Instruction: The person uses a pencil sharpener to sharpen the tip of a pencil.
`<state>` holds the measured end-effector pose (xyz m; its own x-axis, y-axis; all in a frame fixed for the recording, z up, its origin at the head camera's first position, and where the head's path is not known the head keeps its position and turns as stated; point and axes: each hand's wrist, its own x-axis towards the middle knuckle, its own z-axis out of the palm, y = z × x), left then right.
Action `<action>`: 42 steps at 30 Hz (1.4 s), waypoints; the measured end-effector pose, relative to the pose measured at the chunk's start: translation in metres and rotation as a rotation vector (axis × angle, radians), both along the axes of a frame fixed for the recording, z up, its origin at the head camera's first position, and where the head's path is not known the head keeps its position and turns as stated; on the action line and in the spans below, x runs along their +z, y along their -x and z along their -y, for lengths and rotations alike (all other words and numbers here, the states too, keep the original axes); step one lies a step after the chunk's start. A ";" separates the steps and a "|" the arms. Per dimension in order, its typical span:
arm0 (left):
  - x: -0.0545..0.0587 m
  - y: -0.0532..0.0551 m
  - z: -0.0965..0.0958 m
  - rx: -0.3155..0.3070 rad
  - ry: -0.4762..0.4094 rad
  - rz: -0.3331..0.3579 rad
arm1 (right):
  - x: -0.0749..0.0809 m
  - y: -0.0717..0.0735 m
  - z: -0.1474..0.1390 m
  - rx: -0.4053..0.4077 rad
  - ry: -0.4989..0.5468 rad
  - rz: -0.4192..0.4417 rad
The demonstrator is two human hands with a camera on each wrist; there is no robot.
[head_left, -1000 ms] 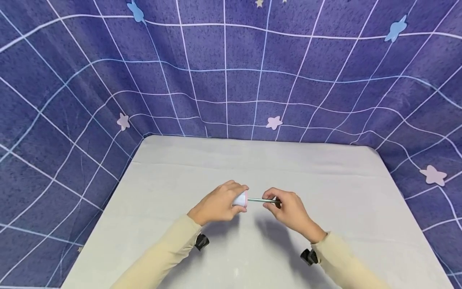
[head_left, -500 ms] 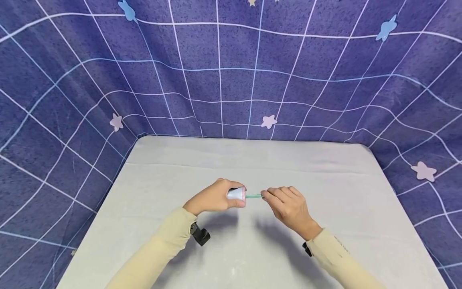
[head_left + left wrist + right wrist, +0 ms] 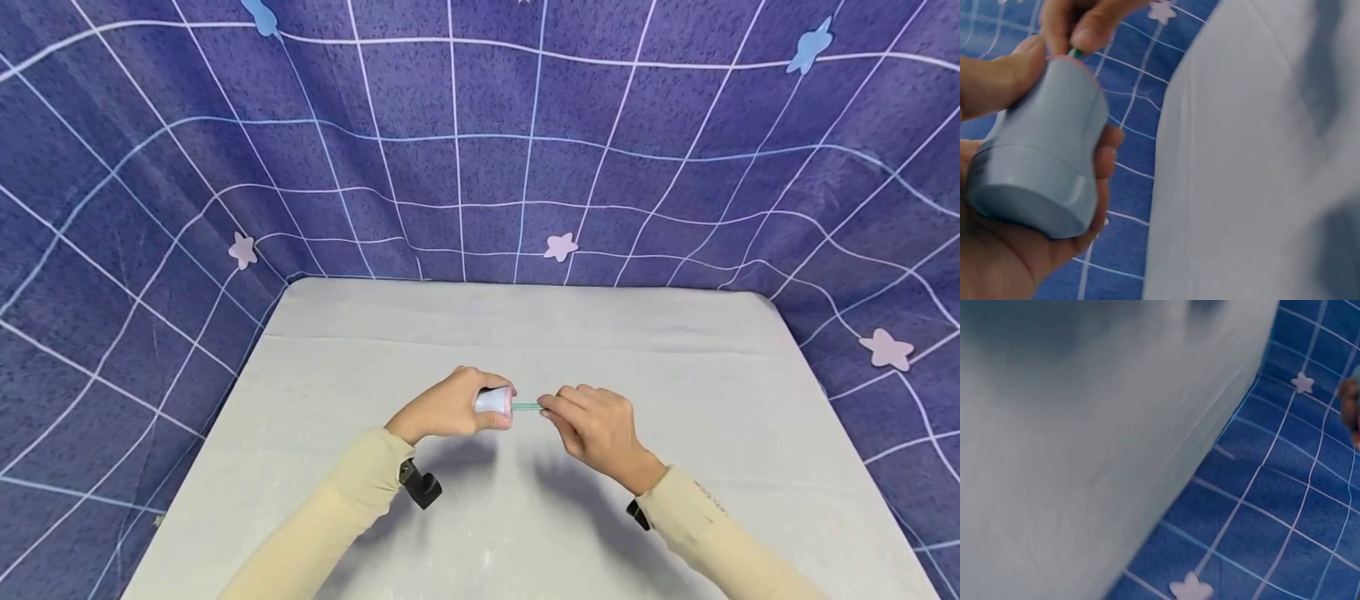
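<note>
My left hand (image 3: 442, 408) grips a pale blue pencil sharpener (image 3: 491, 402) with a pink end that faces right. In the left wrist view the waisted body of the sharpener (image 3: 1047, 150) lies along the palm, thumb on one side and fingers round the other. A slim green pencil (image 3: 527, 407) runs from the pink end to my right hand (image 3: 596, 423), which pinches it close to the sharpener, back of the hand up. The pencil's tip is hidden in the sharpener and its other end behind the fingers. Both hands are above the table, casting shadows on it.
A white-covered table (image 3: 360, 325) spreads under both hands. Behind it and along its sides hangs a blue curtain (image 3: 495, 175) with a grid and star print. Each sleeve cuff has a small black camera (image 3: 424, 490) strapped near it.
My right hand has turned over, from fingertips pinching the pencil to knuckles up, and sits nearer the sharpener. Less pencil shows between the hands. The left hand has shifted only slightly.
</note>
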<state>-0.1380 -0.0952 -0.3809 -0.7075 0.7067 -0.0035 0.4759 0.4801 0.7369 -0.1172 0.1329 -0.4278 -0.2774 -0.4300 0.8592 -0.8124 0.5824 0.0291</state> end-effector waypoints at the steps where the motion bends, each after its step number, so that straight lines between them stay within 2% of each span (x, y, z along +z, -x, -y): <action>1: 0.001 -0.001 -0.002 0.005 0.025 -0.041 | 0.000 -0.001 0.000 0.005 0.023 0.080; 3: 0.003 -0.003 -0.005 0.010 0.067 -0.129 | 0.002 -0.004 -0.001 -0.002 0.057 0.234; 6: 0.001 -0.005 -0.008 0.022 0.112 -0.274 | 0.008 -0.007 -0.002 -0.055 0.069 0.450; 9: -0.010 -0.008 -0.009 0.045 0.124 -0.405 | 0.017 -0.007 -0.001 -0.121 0.038 0.684; 12: -0.023 -0.012 -0.008 0.042 0.125 -0.571 | 0.023 -0.004 -0.001 -0.168 0.012 0.941; 15: -0.030 -0.014 -0.007 0.007 0.143 -0.774 | 0.026 -0.001 -0.001 -0.152 0.029 1.188; 17: -0.033 -0.014 -0.006 -0.015 0.171 -0.876 | 0.026 0.002 -0.002 -0.096 0.063 1.329; 19: -0.033 -0.013 -0.005 -0.033 0.196 -0.929 | 0.025 0.003 -0.002 -0.036 0.094 1.416; 20: -0.032 -0.013 -0.004 -0.037 0.206 -0.933 | 0.024 0.004 -0.002 -0.022 0.098 1.421; 21: -0.031 -0.012 -0.003 -0.039 0.206 -0.936 | 0.023 0.004 -0.002 -0.014 0.101 1.409; 23: -0.026 -0.009 0.000 -0.031 0.202 -0.918 | 0.020 0.002 0.000 -0.010 0.097 1.316; 27: -0.016 -0.003 0.007 0.003 0.195 -0.832 | 0.014 -0.002 0.003 -0.033 0.086 0.961; 31: -0.011 0.000 0.010 0.035 0.207 -0.634 | 0.002 -0.004 0.002 -0.031 0.047 0.616; 34: -0.008 0.003 0.011 0.053 0.176 -0.455 | -0.004 -0.002 0.001 -0.035 0.004 0.417; 38: -0.004 0.007 0.010 0.073 0.111 -0.272 | -0.008 0.002 -0.001 -0.034 -0.022 0.227; 42: 0.001 0.009 0.007 0.075 0.078 -0.174 | -0.007 0.005 -0.001 -0.033 -0.005 0.099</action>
